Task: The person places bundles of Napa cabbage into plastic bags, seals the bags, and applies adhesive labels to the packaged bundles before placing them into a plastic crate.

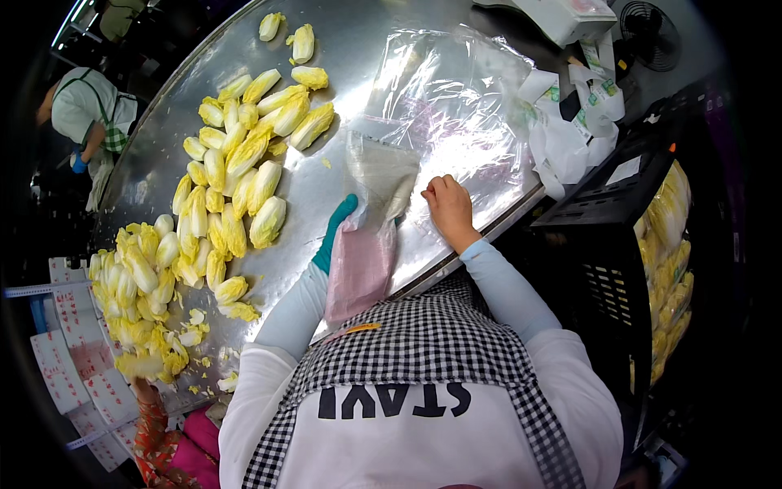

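My left hand [339, 227], in a teal glove, holds a folded pink and whitish cloth [360, 263] close to the checked apron; part of its grip is hidden beneath the cloth. To the right of the cloth, my bare right hand [449, 211] is raised over the metal table [305, 183] with its fingers curled together; whether anything is pinched between them cannot be told. Beyond both hands lies a stack of clear plastic bags [452, 110]. Many small yellow and white napa cabbages [250, 153] are spread to the left of my left hand.
A roll of label strips [559, 134] hangs beside a white machine [574, 18]. Black crates, one holding bagged cabbages [669, 275], stand at right. One co-worker [91, 110] is at far left; another's hand [143, 388] touches the cabbage heap. White boxes [85, 342] are stacked lower left.
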Motion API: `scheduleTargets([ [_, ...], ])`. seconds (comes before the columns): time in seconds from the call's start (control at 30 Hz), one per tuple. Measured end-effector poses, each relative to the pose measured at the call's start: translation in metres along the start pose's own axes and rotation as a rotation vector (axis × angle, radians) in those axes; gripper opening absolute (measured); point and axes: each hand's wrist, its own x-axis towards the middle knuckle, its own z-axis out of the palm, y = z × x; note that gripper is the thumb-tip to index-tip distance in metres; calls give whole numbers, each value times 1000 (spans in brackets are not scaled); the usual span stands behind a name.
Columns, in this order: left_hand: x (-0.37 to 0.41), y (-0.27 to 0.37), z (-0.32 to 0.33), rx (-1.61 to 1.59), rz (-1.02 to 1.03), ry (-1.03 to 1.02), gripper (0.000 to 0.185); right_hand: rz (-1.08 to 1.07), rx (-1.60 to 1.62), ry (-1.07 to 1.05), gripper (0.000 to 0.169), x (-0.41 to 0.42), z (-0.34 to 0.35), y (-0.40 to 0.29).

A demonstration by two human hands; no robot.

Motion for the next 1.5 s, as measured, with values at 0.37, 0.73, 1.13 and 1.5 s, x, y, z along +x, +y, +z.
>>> scheduleTargets([
  [0.37, 14, 22, -3, 389, -7, 22, 73, 238, 178, -233, 16, 23, -31, 7],
  [0.73, 54, 63, 5, 1468, 177, -17, 92, -123, 224, -132, 6, 37, -78, -9],
  [1.13, 30, -21, 43, 1958, 492, 135, 98, -211, 211, -4, 5, 68, -54, -57],
  [1.5, 27, -31, 12, 1478, 786, 423, 90, -352, 144, 66, 7, 45, -74, -98],
])
